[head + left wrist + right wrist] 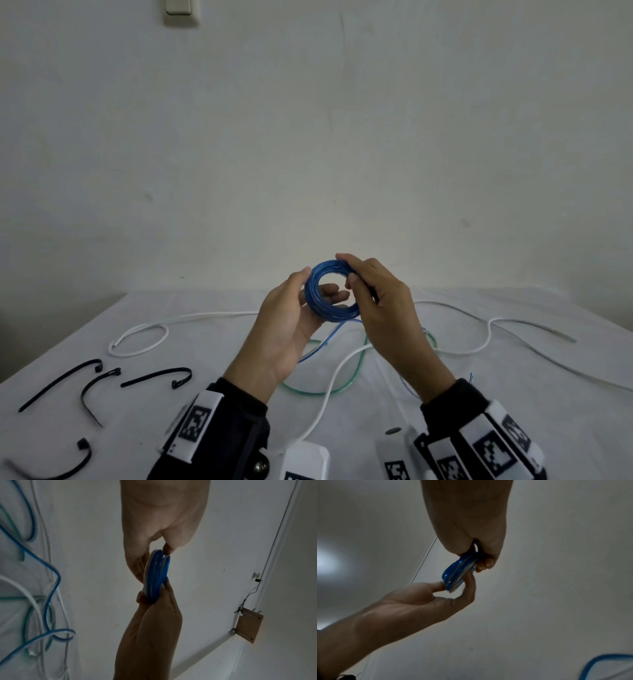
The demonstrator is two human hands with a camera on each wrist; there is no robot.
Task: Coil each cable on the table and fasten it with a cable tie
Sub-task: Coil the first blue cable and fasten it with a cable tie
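Observation:
A blue cable wound into a small coil is held up above the white-clothed table. My left hand grips the coil's left side, thumb in front and fingers behind the ring. My right hand pinches its upper right rim. The blue cable's loose tail hangs down to the table. In the left wrist view the coil is edge-on between the left hand and the right hand. In the right wrist view the right hand pinches the coil.
Several black cable ties lie on the table's left side. A long white cable and a green cable snake uncoiled across the middle and right. A plain wall stands right behind the table, with a switch high up.

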